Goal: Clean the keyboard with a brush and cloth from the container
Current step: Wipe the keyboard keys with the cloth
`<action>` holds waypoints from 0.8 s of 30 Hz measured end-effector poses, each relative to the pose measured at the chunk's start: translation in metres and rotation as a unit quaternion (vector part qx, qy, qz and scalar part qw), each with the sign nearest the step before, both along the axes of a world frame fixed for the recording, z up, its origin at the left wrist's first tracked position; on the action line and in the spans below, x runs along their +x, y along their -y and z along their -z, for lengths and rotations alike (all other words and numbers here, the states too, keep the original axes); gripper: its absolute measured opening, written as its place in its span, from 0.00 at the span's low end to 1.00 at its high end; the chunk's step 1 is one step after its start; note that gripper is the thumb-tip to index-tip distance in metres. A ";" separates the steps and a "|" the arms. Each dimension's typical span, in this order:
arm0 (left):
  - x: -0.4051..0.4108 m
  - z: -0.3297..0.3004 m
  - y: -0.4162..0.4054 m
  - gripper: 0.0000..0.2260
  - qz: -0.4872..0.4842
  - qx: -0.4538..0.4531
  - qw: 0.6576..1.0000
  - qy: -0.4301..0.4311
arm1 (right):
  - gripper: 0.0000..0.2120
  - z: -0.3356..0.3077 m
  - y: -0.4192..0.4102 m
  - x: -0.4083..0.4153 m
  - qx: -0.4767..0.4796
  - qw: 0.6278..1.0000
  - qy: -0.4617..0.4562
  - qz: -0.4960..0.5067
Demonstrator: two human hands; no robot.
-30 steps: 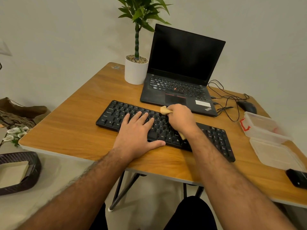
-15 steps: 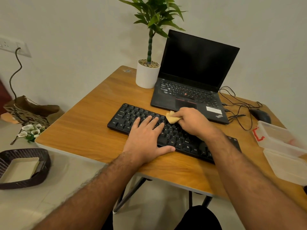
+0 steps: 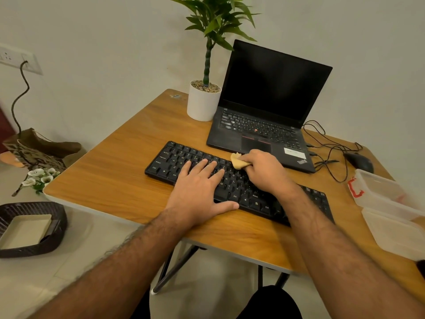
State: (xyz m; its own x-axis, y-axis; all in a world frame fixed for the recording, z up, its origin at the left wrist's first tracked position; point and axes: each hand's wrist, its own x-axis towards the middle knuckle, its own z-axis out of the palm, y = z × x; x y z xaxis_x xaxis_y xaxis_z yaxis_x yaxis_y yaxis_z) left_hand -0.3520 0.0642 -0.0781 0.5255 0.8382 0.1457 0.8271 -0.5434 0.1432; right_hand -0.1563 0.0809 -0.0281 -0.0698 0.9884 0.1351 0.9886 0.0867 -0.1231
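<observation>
Left hand (image 3: 199,189) flat on keyboard (image 3: 174,161), right hand (image 3: 264,169) gripping cloth (image 3: 238,161)

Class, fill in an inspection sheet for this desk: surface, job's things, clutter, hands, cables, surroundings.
Surface: wooden table.
Job's things: black keyboard; yellow cloth; open clear container; brush not seen.
Clutter: laptop, potted plant, mouse.
Hands: left hand flat on keys; right hand grips cloth.
Cables: black cables beside laptop.
Surroundings: basket, bag, white flowers on floor.
</observation>
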 end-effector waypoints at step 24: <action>0.000 0.000 0.001 0.45 -0.005 0.002 1.000 -0.002 | 0.07 -0.018 0.006 -0.003 -0.076 0.992 -0.098 0.029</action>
